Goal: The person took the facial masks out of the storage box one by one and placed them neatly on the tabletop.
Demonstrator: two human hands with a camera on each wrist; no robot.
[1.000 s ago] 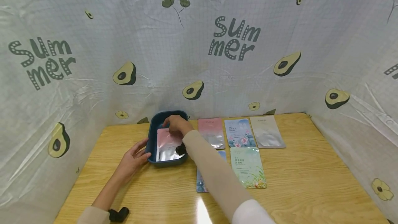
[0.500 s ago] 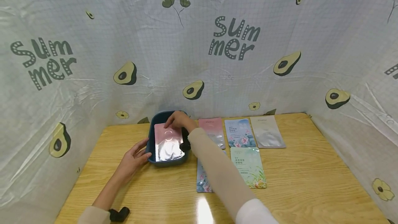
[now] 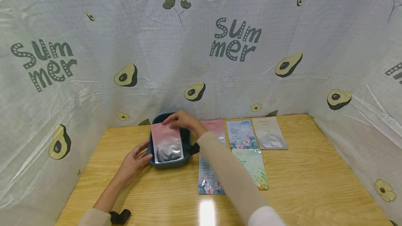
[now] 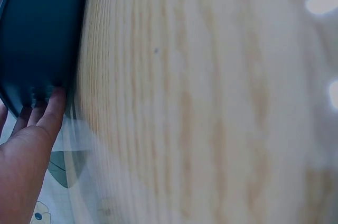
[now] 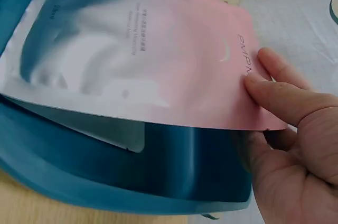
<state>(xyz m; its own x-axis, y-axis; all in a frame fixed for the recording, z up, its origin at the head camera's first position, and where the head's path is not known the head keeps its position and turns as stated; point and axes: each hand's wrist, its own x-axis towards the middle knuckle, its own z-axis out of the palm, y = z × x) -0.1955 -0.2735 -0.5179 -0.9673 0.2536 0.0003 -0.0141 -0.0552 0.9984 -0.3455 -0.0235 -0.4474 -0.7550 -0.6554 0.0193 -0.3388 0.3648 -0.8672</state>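
Note:
A blue bin [image 3: 171, 165] stands at the back left of the table. My right hand [image 3: 184, 119] pinches the top edge of a pink and silver sheet mask packet [image 3: 168, 144], thumb on its printed face. In the right wrist view the packet slants up out of the bin, its silver end low against the wall. Under it another pale packet [image 5: 119, 134] lies partly hidden in the bin. My left hand [image 3: 135, 159] rests extended fingers [image 4: 54, 105] against the bin's left outer wall; its thumb is near the front corner.
Right of the bin lie a pink packet [image 3: 216, 125], a blue floral one [image 3: 241, 135] and a cream one [image 3: 269, 133]. In front are another blue floral packet [image 3: 207, 175] and a green one [image 3: 251, 166], partly behind my right sleeve. A printed curtain [image 3: 150, 44] encloses the table.
The right hand has drawn back slightly from the bin's inside and raised the pink packet's top edge, shifting it left and tilting it up. The left hand keeps its place.

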